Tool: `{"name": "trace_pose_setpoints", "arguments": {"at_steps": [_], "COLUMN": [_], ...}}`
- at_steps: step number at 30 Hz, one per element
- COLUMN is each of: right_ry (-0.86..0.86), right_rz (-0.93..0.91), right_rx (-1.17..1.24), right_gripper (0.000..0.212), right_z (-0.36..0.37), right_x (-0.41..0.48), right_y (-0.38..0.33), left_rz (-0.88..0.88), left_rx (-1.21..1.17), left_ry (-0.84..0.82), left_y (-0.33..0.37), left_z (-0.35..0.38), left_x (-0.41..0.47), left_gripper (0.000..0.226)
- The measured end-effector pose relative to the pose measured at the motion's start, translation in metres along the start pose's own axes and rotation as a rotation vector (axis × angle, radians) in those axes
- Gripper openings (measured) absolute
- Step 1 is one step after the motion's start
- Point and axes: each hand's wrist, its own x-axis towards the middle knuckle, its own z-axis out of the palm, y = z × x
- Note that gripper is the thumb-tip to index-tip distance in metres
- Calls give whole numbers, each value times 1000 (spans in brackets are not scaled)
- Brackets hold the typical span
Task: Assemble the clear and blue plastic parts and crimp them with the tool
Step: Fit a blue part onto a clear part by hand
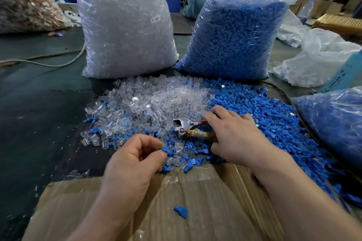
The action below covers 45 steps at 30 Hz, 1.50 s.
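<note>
Pinching one blue part (165,149) btw thumb and index tip, our left hand (135,162) sits at the near edge of the piles, other fingers curled in. Our right hand (237,139) lies over the taped handles of the crimp tool (186,125), fingers spread and fairly straight on the blue pile (274,119). We see no wrap round the handles, but the palm hides what's under it. The tool's metal head pokes out left of that hand, where the clear pile (148,100) meets the blue one.

Handling, as we judge it: parts are tiny, v. light, hard plastic. They're slick and easy to flick away, esp. the clear ones, which are also hard to tell apart in the heap. The blue piece looks ribbed at one end w/ a flat tab at the other. Hold the tab so the ribbed end stays free to enter a clear sleeve. Take the clear one by its sides. The tool is prob. the heavy item, so grab it by the wrapped handles, not the head.

Behind stand the bag of clear parts (125,25) and the bag of blue parts (235,41). Cardboard (205,197) lies under our wrists w/ a stray blue piece (180,211) on it.
</note>
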Motion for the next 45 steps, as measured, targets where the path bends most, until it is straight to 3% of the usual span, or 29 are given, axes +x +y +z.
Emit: {"name": "trace_pose_setpoints", "arguments": {"at_steps": [7,14,18,21,29,34,45], "right_ry": [-2,228,290,286,213,186,173], "right_rz": [-122,-16,56,3,-166,-175,-221], "right_rx": [-216,-122,183,307,300,307,278], "right_gripper": [62,52,59,57,58,62,57], "right_z": [-5,-19,-22,-12,2,4,0], "right_x": [3,-20,-34,-44,-54,-54,-57], "right_y": [7,14,5,-8,-19,-14,-17], "left_rz": [0,44,62,60,85,125,197], "left_rx": [-26,-62,-100,-165,-227,-203,-177], "left_ry": [13,16,8,-17,-41,-40,-20], "left_y": [-1,-3,-3,-2,-6,-6,-3], "left_z": [-1,-1,0,-2,-3,-7,-8], "left_x": [3,3,3,3,7,6,5], "left_gripper": [27,26,24,24,12,31,30]}}
